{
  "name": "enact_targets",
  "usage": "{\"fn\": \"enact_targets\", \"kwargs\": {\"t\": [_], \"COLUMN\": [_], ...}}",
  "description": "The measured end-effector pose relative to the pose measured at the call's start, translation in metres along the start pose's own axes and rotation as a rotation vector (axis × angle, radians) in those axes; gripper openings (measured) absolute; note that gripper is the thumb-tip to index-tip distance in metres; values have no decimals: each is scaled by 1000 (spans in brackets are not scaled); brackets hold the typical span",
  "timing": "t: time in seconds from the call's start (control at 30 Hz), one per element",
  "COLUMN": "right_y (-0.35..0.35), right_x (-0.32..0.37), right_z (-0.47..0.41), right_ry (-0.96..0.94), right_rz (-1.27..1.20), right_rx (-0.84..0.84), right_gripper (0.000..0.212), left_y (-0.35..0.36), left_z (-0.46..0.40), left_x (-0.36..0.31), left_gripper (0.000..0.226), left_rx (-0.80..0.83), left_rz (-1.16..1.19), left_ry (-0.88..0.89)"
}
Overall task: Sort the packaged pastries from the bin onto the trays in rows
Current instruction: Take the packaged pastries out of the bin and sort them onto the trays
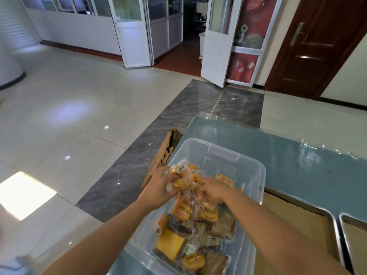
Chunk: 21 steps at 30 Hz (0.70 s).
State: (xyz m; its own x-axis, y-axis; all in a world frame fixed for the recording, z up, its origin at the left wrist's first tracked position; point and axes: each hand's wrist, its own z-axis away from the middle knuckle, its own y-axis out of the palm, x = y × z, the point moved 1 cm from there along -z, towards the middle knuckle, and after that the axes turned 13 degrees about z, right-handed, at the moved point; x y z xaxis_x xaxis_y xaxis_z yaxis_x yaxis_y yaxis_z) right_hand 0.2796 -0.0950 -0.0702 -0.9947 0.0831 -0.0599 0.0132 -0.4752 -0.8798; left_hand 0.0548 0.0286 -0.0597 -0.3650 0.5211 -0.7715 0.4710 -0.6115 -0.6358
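Nearest the lens: two bare forearms reaching forward over a clear plastic bin (256,171) standing on the blue-grey worktop (297,155). Inside the bin, a loose heap of packaged pastries (186,231), yellow buns and darker brown slices in clear wrappers, piled mostly toward the near and left side.

Left hand (158,187) curled round a bundle of wrapped buns (183,178), lifted above the heap at the bin's left wall. Right hand (213,192) just beside it, fingers bent down and pinching into wrappers at the same bundle; exactly which packet is caught there, hard to tell. Both hands touching the same cluster, left one slightly farther out.

Trays (337,231) off to the right and near, only their metal rims showing at the frame edge, lined in brown, no pastry visible on them. So the carry runs rightward, across the bin's right wall and toward the near edge, with the right hand on the closer side. Probably still early in the sorting, given the fullness of the bin. Long axis of the gripped buns unclear within the crumpled wrappers.

Torn cardboard box (168,149) leaning at the worktop's far-left corner.
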Motion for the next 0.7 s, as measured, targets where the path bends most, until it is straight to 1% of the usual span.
{"fn": "enact_targets", "kwargs": {"t": [0.1,0.23,0.3,0.37,0.47,0.57,0.63,0.7], "right_y": [4,9,8,8,5,-5,-11,-15], "right_x": [5,14,18,23,23,17,9,0], "right_z": [-7,-10,-6,1,15,36,53,72], "right_ry": [-23,18,35,52,106,152,219,316], "right_rz": [-7,71,48,-3,-106,-106,-137,-178], "right_rx": [32,19,26,-2,-107,-221,-311,-437], "right_gripper": [11,14,9,7,9,3,7,6], "left_y": [1,2,3,3,1,-1,0,1], "left_z": [-1,-2,-3,-3,-2,1,5,6], "left_x": [0,4,5,5,2,-2,-4,-9], "left_gripper": [41,43,45,47,50,53,52,48], "left_rx": [2,4,-6,-9,-6,2,-7,-37], "left_rz": [-1,-12,-34,-48,-63,-124,-180,-209], "left_ry": [1,-2,16,35,58,97,151,190]}}
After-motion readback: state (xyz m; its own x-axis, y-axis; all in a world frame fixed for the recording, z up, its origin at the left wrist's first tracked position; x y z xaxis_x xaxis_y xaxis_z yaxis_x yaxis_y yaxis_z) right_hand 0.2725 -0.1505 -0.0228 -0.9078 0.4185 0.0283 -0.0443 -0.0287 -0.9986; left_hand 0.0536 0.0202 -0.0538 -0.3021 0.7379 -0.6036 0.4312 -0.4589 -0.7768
